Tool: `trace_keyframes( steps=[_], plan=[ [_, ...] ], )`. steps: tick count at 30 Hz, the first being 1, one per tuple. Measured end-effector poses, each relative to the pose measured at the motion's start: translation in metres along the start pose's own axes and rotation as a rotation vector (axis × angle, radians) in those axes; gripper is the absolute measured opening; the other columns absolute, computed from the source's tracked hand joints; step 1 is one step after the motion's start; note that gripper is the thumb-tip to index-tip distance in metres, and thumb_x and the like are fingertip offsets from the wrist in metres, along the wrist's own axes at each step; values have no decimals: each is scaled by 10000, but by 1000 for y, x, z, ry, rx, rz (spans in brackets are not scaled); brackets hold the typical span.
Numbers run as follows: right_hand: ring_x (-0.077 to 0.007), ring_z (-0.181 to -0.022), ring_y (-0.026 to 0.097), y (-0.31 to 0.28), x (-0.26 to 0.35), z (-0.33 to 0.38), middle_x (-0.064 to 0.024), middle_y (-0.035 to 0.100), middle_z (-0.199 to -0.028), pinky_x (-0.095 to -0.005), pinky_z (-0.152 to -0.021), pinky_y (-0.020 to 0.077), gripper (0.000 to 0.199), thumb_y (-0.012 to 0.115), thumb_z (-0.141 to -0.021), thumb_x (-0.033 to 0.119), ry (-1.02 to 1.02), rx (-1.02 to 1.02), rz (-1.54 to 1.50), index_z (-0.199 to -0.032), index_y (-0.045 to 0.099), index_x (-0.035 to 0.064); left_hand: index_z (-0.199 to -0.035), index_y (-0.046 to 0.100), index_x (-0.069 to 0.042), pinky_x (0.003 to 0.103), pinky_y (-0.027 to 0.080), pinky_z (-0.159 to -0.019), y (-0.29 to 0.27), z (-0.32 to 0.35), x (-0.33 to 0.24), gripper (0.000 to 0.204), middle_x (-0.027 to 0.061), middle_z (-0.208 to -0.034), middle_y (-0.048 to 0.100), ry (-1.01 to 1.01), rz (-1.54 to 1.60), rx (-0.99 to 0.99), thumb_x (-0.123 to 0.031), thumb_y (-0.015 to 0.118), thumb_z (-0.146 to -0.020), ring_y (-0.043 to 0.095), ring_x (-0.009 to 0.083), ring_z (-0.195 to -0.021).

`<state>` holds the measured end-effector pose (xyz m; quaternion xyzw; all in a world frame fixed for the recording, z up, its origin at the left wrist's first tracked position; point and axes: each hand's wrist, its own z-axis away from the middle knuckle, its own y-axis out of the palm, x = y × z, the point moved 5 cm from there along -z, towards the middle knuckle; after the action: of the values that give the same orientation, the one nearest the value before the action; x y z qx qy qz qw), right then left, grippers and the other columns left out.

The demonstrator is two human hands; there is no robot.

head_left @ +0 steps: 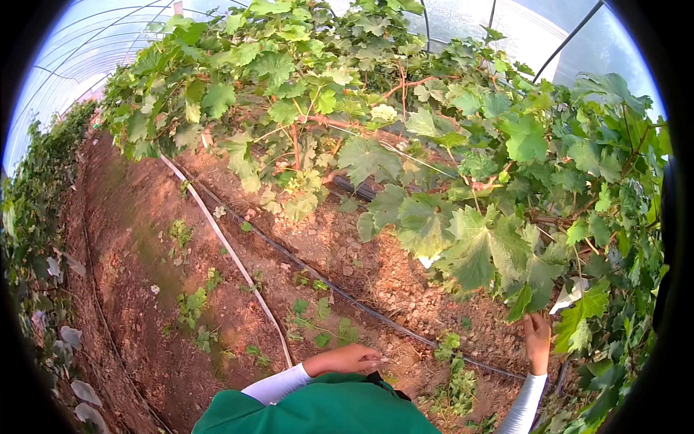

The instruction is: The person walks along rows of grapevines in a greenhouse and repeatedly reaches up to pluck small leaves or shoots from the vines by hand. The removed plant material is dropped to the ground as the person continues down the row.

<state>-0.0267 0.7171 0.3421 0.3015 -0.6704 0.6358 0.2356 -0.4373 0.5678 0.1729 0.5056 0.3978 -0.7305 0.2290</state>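
Observation:
My left hand (348,359) is held low in front of my green garment (311,412), its fingers curled together. Anything in that pinch is too small to make out. Off to the right, my right hand (537,337) reaches up to the underside of the grapevine foliage, fingers bent, just below a green vine leaf (519,302). What those fingers grip is hidden. Close above that hand, a white paper-like piece (570,295) shows among the leaves. A broad, pale green vine leaf (488,249) hangs up and to the left of it.
Grapevines with woody stems (296,147) fill the far side and the right. A pale hose (224,242) and a dark drip pipe (347,296) cross the reddish soil (144,289). Small weeds (191,307) grow there. Another leafy row (36,246) runs along the left, under a plastic tunnel roof (87,43).

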Motion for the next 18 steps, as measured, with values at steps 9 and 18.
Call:
trace_keyframes(
  steps=[9, 18],
  plan=[
    [-122, -759, 662, 244, 53, -1, -70, 713, -910, -269, -701, 530, 276, 624, -968, 180, 99, 515, -260, -1158, 651, -17, -1253, 589, -23, 406, 533, -807, -48, 99, 61, 386, 183, -1021, 704, -203, 96, -266, -296, 580, -981, 686, 289, -920],
    [-138, -813, 681, 433, 95, 5, -90, 718, -972, -272, -722, 544, 289, 642, -957, 171, -36, 811, -397, -1182, 641, -10, -1234, 601, -12, 399, 546, -817, -80, 188, 81, 363, 191, -1029, 712, -321, 132, -505, -265, 584, -973, 699, 315, -923]
  ],
)
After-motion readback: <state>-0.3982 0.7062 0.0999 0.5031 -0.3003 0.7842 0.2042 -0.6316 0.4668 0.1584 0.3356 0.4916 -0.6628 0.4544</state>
